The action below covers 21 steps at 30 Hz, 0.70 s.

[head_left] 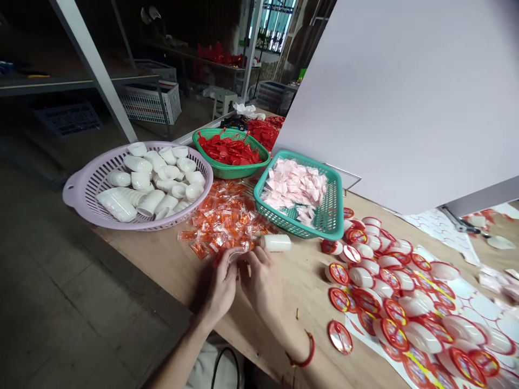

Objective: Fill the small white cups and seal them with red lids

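Close together at the table's front edge, my left hand (222, 281) and my right hand (259, 275) meet with bent fingers. Between the fingertips a pale, rounded rim of a small cup shows, mostly hidden by the fingers. Just beyond my right fingertips a white cup (277, 242) lies on its side. Small clear packets with orange contents (227, 216) are heaped right in front of my hands. A green basket (333, 216) of pale pink packets (295, 183) stands beyond to the right. On the left, a lilac colander (97, 213) holds many white cups (140, 181).
Behind the orange packets sits a green basket (231, 172) with red discs (231, 151). Many cups with red lids (367, 300) cover the right side of the wooden table (304, 275). A large white panel (405, 97) slants over the back right.
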Each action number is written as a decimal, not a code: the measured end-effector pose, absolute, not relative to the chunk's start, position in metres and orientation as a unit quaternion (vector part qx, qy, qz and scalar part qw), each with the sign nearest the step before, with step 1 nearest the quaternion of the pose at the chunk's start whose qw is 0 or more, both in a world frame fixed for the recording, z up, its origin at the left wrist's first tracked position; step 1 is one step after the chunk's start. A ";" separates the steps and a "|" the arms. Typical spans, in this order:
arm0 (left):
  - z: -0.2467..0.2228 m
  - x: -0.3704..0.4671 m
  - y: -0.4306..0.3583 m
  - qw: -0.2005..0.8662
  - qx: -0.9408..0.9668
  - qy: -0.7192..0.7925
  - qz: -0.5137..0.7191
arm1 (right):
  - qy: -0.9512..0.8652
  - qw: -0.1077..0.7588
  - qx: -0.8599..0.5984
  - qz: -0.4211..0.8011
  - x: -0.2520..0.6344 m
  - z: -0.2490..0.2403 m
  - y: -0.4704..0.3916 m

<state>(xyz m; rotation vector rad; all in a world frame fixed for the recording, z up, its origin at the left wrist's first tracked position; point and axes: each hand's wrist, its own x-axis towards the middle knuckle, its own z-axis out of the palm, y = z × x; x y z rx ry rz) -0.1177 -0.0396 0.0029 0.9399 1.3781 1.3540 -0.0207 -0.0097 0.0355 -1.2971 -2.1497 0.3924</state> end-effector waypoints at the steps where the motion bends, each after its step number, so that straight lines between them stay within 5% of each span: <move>1: 0.002 -0.119 -0.039 0.480 0.382 0.559 0.558 | -0.811 0.284 -0.487 0.156 -0.022 0.036 -0.012; 8: 0.002 -0.129 -0.046 0.515 0.374 0.571 0.519 | -0.838 0.237 -0.461 0.169 -0.025 0.036 -0.014; 14: 0.009 -0.140 -0.045 0.529 0.353 0.562 0.529 | -0.810 0.299 -0.415 0.286 -0.021 0.042 0.014; 21: 0.023 -0.139 -0.042 0.546 0.243 0.571 0.563 | -0.849 0.188 -0.468 0.160 -0.028 0.030 0.072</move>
